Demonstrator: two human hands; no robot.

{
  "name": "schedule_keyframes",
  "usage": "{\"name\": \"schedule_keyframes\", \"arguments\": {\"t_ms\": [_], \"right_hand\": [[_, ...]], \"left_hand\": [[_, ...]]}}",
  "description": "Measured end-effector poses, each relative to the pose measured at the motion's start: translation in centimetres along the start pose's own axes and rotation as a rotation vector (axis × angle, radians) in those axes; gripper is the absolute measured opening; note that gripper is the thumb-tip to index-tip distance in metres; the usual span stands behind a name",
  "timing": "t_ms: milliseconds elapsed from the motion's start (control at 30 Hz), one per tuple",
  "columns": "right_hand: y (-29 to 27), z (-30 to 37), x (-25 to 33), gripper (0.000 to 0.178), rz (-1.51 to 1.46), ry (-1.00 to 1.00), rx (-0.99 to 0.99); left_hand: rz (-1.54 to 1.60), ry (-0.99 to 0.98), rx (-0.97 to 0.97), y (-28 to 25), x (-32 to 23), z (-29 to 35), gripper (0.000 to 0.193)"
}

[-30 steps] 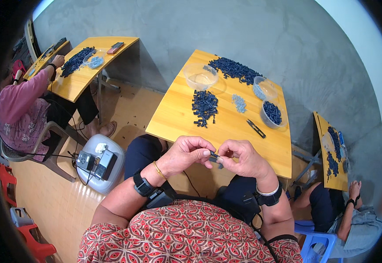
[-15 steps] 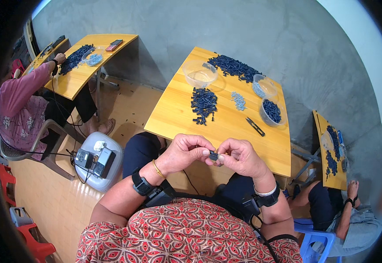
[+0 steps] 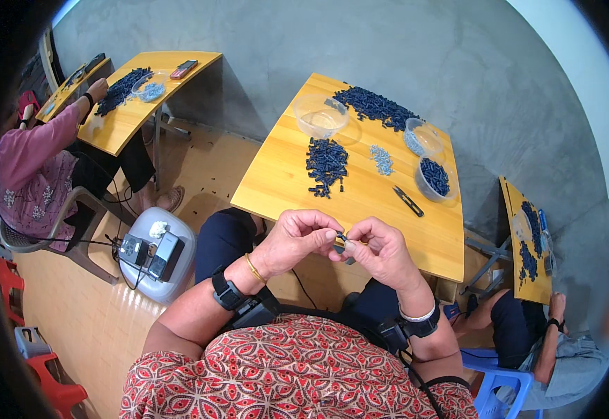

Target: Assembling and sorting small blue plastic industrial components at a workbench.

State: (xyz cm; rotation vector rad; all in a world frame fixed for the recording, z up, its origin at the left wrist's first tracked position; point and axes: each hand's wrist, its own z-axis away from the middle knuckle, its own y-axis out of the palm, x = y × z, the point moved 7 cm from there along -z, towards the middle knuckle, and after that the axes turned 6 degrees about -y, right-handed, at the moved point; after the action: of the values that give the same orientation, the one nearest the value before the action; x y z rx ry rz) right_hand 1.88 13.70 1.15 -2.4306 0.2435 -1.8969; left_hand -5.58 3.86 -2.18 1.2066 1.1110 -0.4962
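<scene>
My left hand (image 3: pixel 304 241) and my right hand (image 3: pixel 380 250) meet at the table's front edge, fingers pinched together. Between their fingertips is a small dark plastic piece (image 3: pixel 340 238), gripped from both sides; its details are too small to make out. On the wooden table (image 3: pixel 269 185) beyond lie a near pile of dark blue pieces (image 3: pixel 326 165) and a small heap of light grey-blue parts (image 3: pixel 381 160). A pair of black thread snips (image 3: pixel 408 201) rests to the right, apart from my hands.
A larger dark pile (image 3: pixel 374 106) spreads along the table's far edge. Clear plastic bowls stand about it: one (image 3: pixel 318 117) at left, one with pale parts (image 3: pixel 422 137), one with dark pieces (image 3: pixel 433 179). Co-workers sit at tables left and right. Devices lie on a grey stool (image 3: pixel 172 279).
My fingers have shifted slightly around the dark piece, which is now turned and more covered. At left, the co-worker's hand has moved a little.
</scene>
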Motion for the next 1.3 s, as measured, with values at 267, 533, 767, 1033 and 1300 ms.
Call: {"name": "schedule_keyframes", "arguments": {"t_ms": [267,533,767,1033,1300], "right_hand": [[0.3,0.1,0.5,0.011,-0.136,0.008,-0.058],[0.0,0.3,0.2,0.010,-0.085,-0.062,-0.054],[0.4,0.2,0.3,0.006,-0.162,-0.095,-0.065],[0.4,0.1,-0.9,0.005,-0.298,-0.064,-0.071],[0.6,0.0,-1.5,0.006,-0.252,-0.024,-0.072]], "left_hand": [[-0.011,-0.011,-0.025,-0.1,0.3,-0.1,0.015],[0.008,-0.008,0.021,0.0,0.6,-0.3,0.015],[-0.008,-0.007,-0.014,0.0,0.4,-0.2,0.014],[-0.075,0.072,0.018,0.3,-0.4,0.0,0.012],[-0.059,0.038,0.018,0.2,0.1,-0.1,0.011]]}}
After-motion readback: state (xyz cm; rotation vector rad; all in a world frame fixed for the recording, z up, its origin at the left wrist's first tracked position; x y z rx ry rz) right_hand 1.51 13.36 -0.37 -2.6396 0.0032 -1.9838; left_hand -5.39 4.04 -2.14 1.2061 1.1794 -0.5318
